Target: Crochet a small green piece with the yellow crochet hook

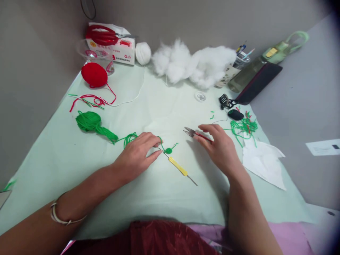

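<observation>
My left hand (139,152) rests low over the cloth, its thumb and fingertips apart at the hook end of a yellow-handled crochet hook (177,166). A small round green crocheted piece (168,151) with a short yarn tail is beside the hook's shaft. Green yarn (129,139) runs from behind my left hand to a green yarn ball (90,121). In my right hand (219,145) are small red-handled scissors (203,136), the handle between thumb and fingers. Their blades point left and stand slightly apart.
At the back left are a red yarn ball (94,75), a tissue pack (124,53) with large red scissors (103,35), and a white yarn ball (143,53). White stuffing (175,62) lies behind. Tangled green yarn (243,128), a bottle (245,74) and white cloth (261,161) are at right.
</observation>
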Motion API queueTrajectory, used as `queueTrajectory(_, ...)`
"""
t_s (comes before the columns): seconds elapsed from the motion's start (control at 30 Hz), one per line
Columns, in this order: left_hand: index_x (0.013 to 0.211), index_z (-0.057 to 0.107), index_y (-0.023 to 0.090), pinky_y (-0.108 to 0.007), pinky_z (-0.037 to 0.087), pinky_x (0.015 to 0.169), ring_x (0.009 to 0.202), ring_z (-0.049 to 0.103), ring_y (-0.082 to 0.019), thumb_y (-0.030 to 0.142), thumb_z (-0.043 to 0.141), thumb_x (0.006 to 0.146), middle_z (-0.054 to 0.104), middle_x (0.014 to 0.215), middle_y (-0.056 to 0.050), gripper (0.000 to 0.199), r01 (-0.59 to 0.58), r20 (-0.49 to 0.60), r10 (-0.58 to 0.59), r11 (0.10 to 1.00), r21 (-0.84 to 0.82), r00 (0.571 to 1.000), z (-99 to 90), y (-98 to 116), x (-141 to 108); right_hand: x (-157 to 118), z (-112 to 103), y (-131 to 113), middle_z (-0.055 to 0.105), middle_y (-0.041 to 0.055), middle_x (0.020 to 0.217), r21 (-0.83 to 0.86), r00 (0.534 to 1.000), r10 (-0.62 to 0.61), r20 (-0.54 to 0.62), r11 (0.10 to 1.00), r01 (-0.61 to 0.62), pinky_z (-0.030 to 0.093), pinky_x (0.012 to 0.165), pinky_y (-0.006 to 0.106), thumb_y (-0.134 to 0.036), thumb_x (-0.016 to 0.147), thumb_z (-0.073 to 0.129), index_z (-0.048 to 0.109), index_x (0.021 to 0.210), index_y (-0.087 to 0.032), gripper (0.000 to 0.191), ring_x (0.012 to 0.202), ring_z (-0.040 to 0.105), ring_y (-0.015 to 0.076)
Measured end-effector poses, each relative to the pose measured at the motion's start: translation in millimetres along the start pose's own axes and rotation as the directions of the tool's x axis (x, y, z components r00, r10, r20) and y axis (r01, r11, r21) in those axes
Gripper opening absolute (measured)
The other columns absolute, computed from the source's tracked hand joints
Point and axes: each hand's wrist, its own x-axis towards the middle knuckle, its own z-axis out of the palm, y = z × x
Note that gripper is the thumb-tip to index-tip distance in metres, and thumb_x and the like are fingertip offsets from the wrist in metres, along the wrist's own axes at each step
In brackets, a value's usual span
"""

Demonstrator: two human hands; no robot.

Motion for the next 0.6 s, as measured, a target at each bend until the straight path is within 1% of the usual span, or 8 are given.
queueTrajectory(0.07,0.103,0.066,0.017,-0.038,0.053,0.088,0.097,0.067,-0.024,0.019,0.061,0.1,0.07,0.1,-0.007,0.006,0.032,-0.014,-0.033,0.999,-0.029,0.999,0.6,0.4,1.1,-2.3,-5.9,7.7,0.071,0.0107,0.12,-0.082,0.994,-0.017,0.108,0.996,0.026,0.055,0.087,0.043,-0.038,0.098,0.064,0.068,0.12,-0.026,0.025,0.108,0.069,0.0304)
queueTrajectory(0.13,0.104,0.067,0.017,-0.038,0.052,0.089,0.098,0.067,-0.024,0.02,0.064,0.099,0.071,0.101,-0.007,0.006,0.032,-0.014,-0.032,0.999,-0.03,0.999,1.7,2.0,1.9,-3.9,-6.3,9.0,0.072,0.0104,0.114,-0.135,0.983,-0.051,0.178,0.988,0.076,0.055,0.083,0.04,-0.034,0.101,0.059,0.07,0.117,-0.025,0.021,0.104,0.069,0.0291)
queueTrajectory(0.23,0.106,0.069,0.016,-0.038,0.052,0.089,0.1,0.066,-0.025,0.021,0.07,0.097,0.071,0.103,-0.007,0.01,0.01,-0.01,-0.01,1.0,-0.013,1.0,4.5,5.0,2.8,-4.2,-5.5,5.6,0.072,0.0117,0.104,-0.185,0.982,-0.07,0.177,0.977,0.103,0.052,0.075,0.037,-0.03,0.105,0.048,0.071,0.111,-0.022,0.026,0.097,0.07,0.028)
queueTrajectory(0.3,0.107,0.07,0.016,-0.038,0.052,0.089,0.101,0.065,-0.025,0.021,0.073,0.096,0.071,0.103,-0.008,0.013,-0.011,-0.003,0.011,1.0,-0.004,1.0,7.2,6.4,3.4,-4.8,-9.7,3.1,0.072,0.0114,0.101,-0.131,0.987,-0.033,0.159,0.99,0.054,0.05,0.072,0.036,-0.029,0.106,0.042,0.07,0.11,-0.02,0.029,0.085,0.069,0.0245)
queueTrajectory(0.37,0.108,0.07,0.015,-0.037,0.052,0.089,0.101,0.064,-0.025,0.018,0.073,0.096,0.07,0.103,-0.008,0.013,-0.049,-0.003,0.049,0.999,0.01,0.999,9.9,6.9,3.9,-6.4,-18.7,0.6,0.072,0.0087,0.097,0.012,0.978,0.016,0.207,1.0,-0.019,0.049,0.071,0.034,-0.03,0.107,0.039,0.067,0.109,-0.02,0.03,0.074,0.066,0.0196)
queueTrajectory(0.47,0.104,0.071,0.015,-0.036,0.052,0.088,0.1,0.063,-0.024,0.013,0.068,0.097,0.07,0.101,-0.008,0.007,-0.11,-0.007,0.111,0.993,0.042,0.994,12.2,6.8,4.6,-9.3,-33.9,-4.1,0.072,0.0046,0.089,0.196,0.922,0.013,0.388,0.976,-0.096,0.048,0.072,0.031,-0.04,0.109,0.04,0.066,0.103,-0.022,0.032,0.075,0.064,0.0181)
queueTrajectory(0.53,0.101,0.071,0.014,-0.036,0.051,0.087,0.099,0.063,-0.024,0.011,0.066,0.098,0.07,0.099,-0.008,0.007,-0.133,-0.003,0.134,0.989,0.067,0.991,12.3,6.7,5.0,-10.3,-39.5,-7.3,0.072,0.0032,0.088,0.224,0.871,-0.008,0.49,0.968,-0.117,0.048,0.073,0.031,-0.049,0.107,0.044,0.067,0.1,-0.023,0.036,0.077,0.064,0.0182)
queueTrajectory(0.6,0.1,0.071,0.014,-0.037,0.051,0.086,0.098,0.062,-0.024,0.012,0.064,0.099,0.07,0.099,-0.009,0.007,-0.144,0.002,0.145,0.986,0.089,0.989,11.8,7.0,5.5,-10.3,-39.7,-10.6,0.072,0.0024,0.088,0.206,0.831,-0.007,0.556,0.97,-0.13,0.046,0.072,0.031,-0.055,0.105,0.049,0.069,0.098,-0.024,0.037,0.077,0.062,0.0181)
